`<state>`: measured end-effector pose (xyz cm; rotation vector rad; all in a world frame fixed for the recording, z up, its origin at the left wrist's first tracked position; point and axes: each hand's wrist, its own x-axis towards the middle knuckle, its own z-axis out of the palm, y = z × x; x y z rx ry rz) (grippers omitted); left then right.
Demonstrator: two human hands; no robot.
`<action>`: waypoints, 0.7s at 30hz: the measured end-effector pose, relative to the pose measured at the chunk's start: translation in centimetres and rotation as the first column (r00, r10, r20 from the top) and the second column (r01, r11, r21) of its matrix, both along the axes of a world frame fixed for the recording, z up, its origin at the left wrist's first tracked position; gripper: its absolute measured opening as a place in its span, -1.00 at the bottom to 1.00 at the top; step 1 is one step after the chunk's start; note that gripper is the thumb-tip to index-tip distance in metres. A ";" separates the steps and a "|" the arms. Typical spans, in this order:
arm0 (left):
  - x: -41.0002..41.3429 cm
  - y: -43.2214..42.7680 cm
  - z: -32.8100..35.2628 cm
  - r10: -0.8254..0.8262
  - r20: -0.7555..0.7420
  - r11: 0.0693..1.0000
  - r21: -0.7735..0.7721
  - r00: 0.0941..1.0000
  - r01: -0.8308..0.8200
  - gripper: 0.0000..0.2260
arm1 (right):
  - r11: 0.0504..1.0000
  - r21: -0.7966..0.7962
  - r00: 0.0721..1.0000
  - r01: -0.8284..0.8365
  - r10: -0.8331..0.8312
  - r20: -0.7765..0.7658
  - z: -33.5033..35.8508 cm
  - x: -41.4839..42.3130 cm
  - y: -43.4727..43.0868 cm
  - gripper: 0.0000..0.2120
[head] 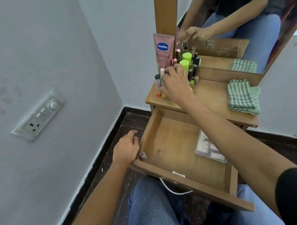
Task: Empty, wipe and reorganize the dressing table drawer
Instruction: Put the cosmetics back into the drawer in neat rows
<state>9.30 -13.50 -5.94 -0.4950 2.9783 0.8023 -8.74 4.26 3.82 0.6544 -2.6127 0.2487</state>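
Drawer (174,146) stands open between both hands, with a flat clear packet (209,148) inside it under the right forearm. Right hand (176,84), fingers curled, is among the cosmetic bottles (192,72); its grip is hidden. Left hand (125,149) curls against the drawer's left wall, with a pink-tipped tube (142,155) at its heel; whether it holds the tube is unclear. Checked cloth (242,97) lies to the right of the right hand.

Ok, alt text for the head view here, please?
A seated person's right hand reaches into a cluster of cosmetics on a wooden dressing table. The drawer below is pulled open, holding a flat clear packet; the left hand is by its left wall. A folded green checked cloth also lies on the table.
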 end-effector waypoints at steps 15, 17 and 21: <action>0.1 0.0 0.1 0.016 0.031 0.999 0.030 0.999 -0.017 -0.66 | 0.888 -0.310 0.896 -0.339 0.405 0.180 0.2 7.8 1.6 -0.91; 0.2 0.0 0.2 0.014 0.030 0.999 0.040 0.999 -0.015 -0.66 | 0.889 -0.284 0.791 -0.359 0.451 0.413 -1.8 10.0 1.6 -0.93; 0.3 0.0 0.1 0.013 0.021 0.999 0.052 1.000 -0.014 -0.66 | 0.909 -0.194 0.642 -0.370 0.401 0.654 -6.5 12.9 1.8 -0.95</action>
